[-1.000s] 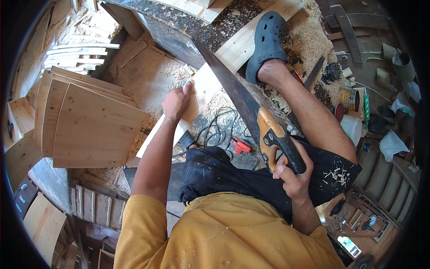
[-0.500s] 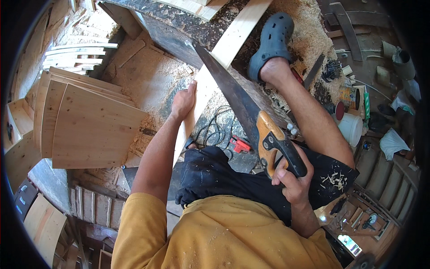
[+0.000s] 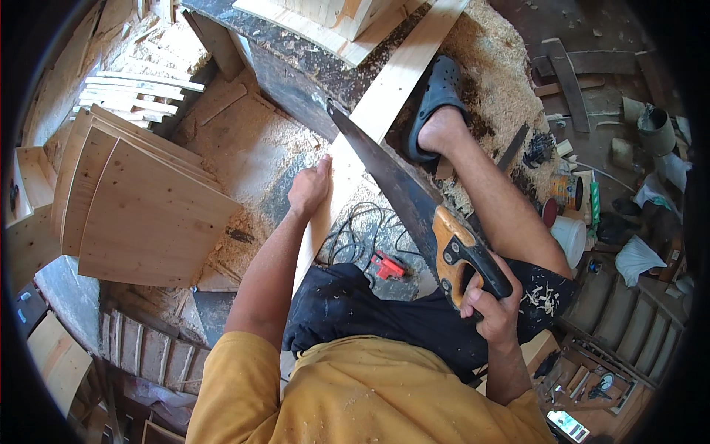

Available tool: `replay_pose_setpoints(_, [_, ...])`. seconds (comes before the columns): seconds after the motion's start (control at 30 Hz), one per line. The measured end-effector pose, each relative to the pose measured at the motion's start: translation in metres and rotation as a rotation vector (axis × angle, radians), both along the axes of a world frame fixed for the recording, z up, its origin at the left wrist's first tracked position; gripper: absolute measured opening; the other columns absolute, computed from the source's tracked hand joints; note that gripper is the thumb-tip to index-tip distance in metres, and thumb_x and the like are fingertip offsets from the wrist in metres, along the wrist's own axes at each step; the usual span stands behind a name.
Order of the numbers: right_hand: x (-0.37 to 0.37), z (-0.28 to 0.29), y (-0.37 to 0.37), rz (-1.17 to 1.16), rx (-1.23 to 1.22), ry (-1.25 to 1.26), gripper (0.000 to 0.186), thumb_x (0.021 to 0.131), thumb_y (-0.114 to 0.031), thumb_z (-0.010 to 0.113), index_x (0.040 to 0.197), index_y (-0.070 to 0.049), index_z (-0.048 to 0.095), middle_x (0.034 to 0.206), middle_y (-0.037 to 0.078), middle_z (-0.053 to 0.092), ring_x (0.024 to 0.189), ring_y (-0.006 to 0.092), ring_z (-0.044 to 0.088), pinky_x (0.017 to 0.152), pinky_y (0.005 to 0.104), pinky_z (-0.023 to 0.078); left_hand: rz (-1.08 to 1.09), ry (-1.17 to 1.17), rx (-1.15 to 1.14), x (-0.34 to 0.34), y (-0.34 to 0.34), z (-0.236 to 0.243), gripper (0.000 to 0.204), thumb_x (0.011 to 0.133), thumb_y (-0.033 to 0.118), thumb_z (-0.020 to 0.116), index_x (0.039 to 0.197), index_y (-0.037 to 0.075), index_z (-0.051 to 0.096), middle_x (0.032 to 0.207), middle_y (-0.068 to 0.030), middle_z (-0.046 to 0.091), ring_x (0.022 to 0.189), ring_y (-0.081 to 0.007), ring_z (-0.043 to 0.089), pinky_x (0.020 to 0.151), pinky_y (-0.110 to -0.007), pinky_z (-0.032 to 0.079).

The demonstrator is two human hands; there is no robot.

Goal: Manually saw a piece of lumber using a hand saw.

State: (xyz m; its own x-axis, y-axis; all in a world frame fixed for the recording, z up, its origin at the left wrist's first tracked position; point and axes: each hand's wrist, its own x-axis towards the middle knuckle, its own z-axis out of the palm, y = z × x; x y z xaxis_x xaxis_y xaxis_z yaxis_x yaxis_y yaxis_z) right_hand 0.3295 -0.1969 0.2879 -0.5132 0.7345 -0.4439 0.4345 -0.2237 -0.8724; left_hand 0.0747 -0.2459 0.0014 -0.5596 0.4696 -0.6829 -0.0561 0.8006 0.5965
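Note:
A long pale wooden board [image 3: 403, 78] slants from the dark work block at the top down toward my lap. My left hand [image 3: 310, 186] is closed around its left edge, thumb lying along the upper face. In my right hand [image 3: 494, 305] is the wood-and-black handle of a handsaw [image 3: 388, 174], fingers wrapped through the grip. The saw's dark blade crosses the board just beyond my left hand, its tip past the board's left edge. Whether the teeth are in the wood I cannot tell. My foot in a grey clog [image 3: 436, 103] stands beside the board's right edge.
Curved wooden panels [image 3: 151, 214] stand stacked at the left, with pale curved strips [image 3: 133, 92] behind. A red power tool [image 3: 388, 265] and its black cord lie below the board. Sawdust [image 3: 499, 81] covers the block. A white bucket [image 3: 568, 240] stands right of my leg.
The view has shifted, so the block, board and red tool appear lower. The saw handle also sits slightly lower and farther right. Both hands keep their grips.

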Motion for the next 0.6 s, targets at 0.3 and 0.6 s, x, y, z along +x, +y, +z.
replay_pose_setpoints(0.3, [-0.021, -0.001, 0.015, -0.003, 0.004, 0.035, 0.055, 0.078, -0.006, 0.059, 0.129, 0.009, 0.046, 0.069, 0.003, 0.055, 0.054, 0.0085, 0.053, 0.05, 0.022, 0.046, 0.074, 0.018, 0.147, -0.038, 0.016, -0.027, 0.081, 0.092, 0.063, 0.036, 0.092, -0.012, 0.065, 0.098, -0.0352, 0.062, 0.103, -0.0457, 0.059, 0.092, -0.044, 0.042])
replay_pose_setpoints(0.6, [-0.044, 0.007, 0.03, 0.032, -0.023, 0.042, 0.054, 0.077, -0.006, 0.058, 0.129, 0.009, 0.047, 0.068, 0.004, 0.055, 0.053, 0.0091, 0.053, 0.05, 0.0227, 0.046, -0.063, 0.041, 0.058, -0.084, 0.019, -0.019, 0.075, 0.092, 0.062, 0.032, 0.102, -0.003, 0.067, 0.107, -0.0308, 0.062, 0.11, -0.0438, 0.056, 0.098, -0.044, 0.041])
